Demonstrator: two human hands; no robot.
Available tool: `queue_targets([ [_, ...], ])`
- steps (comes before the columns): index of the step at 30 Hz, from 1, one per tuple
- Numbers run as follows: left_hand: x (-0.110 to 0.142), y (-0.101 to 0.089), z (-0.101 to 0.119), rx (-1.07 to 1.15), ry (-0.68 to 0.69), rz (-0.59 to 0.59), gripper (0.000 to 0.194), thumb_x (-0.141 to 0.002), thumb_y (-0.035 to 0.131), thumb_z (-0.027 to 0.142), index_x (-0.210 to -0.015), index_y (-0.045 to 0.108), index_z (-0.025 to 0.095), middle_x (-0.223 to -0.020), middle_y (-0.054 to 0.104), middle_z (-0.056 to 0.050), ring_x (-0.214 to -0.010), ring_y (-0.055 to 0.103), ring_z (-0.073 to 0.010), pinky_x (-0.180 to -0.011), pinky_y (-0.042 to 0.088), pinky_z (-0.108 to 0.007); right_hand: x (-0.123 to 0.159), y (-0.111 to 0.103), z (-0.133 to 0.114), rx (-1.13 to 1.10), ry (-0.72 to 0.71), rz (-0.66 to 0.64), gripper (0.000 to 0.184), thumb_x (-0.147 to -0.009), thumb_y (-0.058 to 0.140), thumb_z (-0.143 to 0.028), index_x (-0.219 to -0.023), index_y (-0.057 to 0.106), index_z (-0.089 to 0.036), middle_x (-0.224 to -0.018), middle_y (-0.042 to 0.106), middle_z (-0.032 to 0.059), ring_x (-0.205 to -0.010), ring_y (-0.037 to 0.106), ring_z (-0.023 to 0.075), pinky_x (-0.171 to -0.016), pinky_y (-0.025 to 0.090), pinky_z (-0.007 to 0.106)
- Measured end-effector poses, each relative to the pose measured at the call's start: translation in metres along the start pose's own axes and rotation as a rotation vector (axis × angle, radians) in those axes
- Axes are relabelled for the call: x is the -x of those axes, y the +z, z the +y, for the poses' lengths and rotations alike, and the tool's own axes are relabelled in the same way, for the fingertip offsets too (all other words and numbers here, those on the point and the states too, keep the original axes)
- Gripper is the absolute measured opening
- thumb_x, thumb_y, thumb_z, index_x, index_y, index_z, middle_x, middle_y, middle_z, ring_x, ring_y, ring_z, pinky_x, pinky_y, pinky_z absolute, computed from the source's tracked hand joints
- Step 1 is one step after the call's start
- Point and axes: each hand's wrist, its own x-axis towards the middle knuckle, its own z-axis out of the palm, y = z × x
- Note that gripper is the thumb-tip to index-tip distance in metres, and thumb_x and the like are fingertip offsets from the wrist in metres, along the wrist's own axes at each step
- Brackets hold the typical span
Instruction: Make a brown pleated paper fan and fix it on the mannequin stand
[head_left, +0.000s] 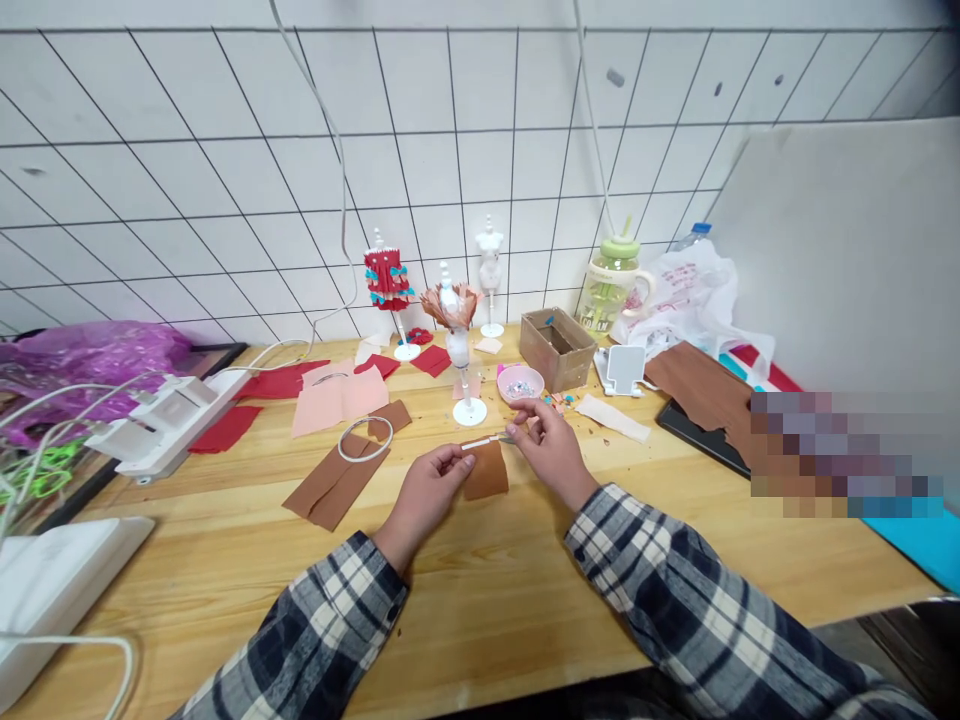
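A small square piece of brown crepe paper [486,474] lies on the table between my hands, with a narrow white strip [480,442] along its top edge. Thumb and fingers of my left hand [429,490] pinch the paper's upper left corner. My right hand [551,448] is closed at the strip's right end on a small, thin greyish thing too small to name. Just beyond, a white mini dress form [459,350] wears ruffled brown and pink paper. Left of my left hand, a white ring [365,440] rests on more brown paper [330,485].
Behind stand a red-dressed form [388,280] and a bare white form [490,270]. A pink bowl [520,382], cardboard box [559,352], phone stand [622,370] and green-lidded bottle [613,290] sit right of centre. Power strips [161,430] and cables lie left.
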Motion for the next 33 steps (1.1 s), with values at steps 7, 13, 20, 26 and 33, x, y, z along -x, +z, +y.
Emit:
queue_targets([
  [7,-0.002,0.004,-0.001,-0.083,0.049,-0.012,0.032,-0.083,0.059,0.046,-0.078,0.068,0.015,-0.061,0.058,0.002,-0.057,0.048,-0.0126,-0.055,0.037,-0.024,0.013,0.002,-0.018,0.313,-0.416,-0.112,0.014,-0.091,0.058,-0.025,-0.090,0.070,-0.019,-0.086,0.070,0.0056,-0.085,0.061,0.0199,-0.078,0.046,0.033],
  [13,0.001,0.006,0.003,-0.179,0.156,-0.035,0.030,-0.086,0.054,0.040,-0.088,0.073,0.017,-0.079,0.071,-0.003,-0.073,0.060,-0.0182,-0.067,0.044,-0.027,0.014,0.003,-0.015,0.398,-0.389,-0.151,0.016,-0.092,0.057,-0.028,-0.093,0.072,-0.021,-0.089,0.072,0.0058,-0.086,0.062,0.0201,-0.080,0.046,0.033],
  [20,-0.005,0.007,0.002,-0.100,0.160,-0.078,0.031,-0.086,0.051,0.037,-0.089,0.074,0.017,-0.091,0.076,-0.005,-0.086,0.066,-0.0227,-0.080,0.049,-0.032,0.013,-0.001,-0.019,0.497,-0.428,-0.171,0.021,-0.094,0.053,-0.030,-0.096,0.073,-0.023,-0.092,0.072,0.0056,-0.088,0.061,0.0205,-0.081,0.043,0.034],
  [26,-0.007,0.008,-0.005,-0.157,0.233,-0.069,0.032,-0.088,0.048,0.034,-0.091,0.075,0.017,-0.097,0.076,-0.006,-0.090,0.068,-0.0230,-0.083,0.049,-0.032,0.011,-0.001,-0.020,0.578,-0.369,-0.246,0.022,-0.093,0.055,-0.033,-0.095,0.074,-0.023,-0.091,0.073,0.0051,-0.087,0.062,0.0199,-0.075,0.042,0.033],
  [33,-0.002,0.006,0.004,-0.644,0.383,-0.021,0.030,-0.090,0.044,0.026,-0.084,0.072,0.020,-0.085,0.074,-0.006,-0.081,0.064,-0.0203,-0.073,0.044,-0.030,0.014,-0.001,-0.023,0.533,-0.327,-0.240,0.019,-0.091,0.057,-0.032,-0.093,0.074,-0.023,-0.090,0.074,0.0036,-0.084,0.064,0.0190,-0.072,0.041,0.031],
])
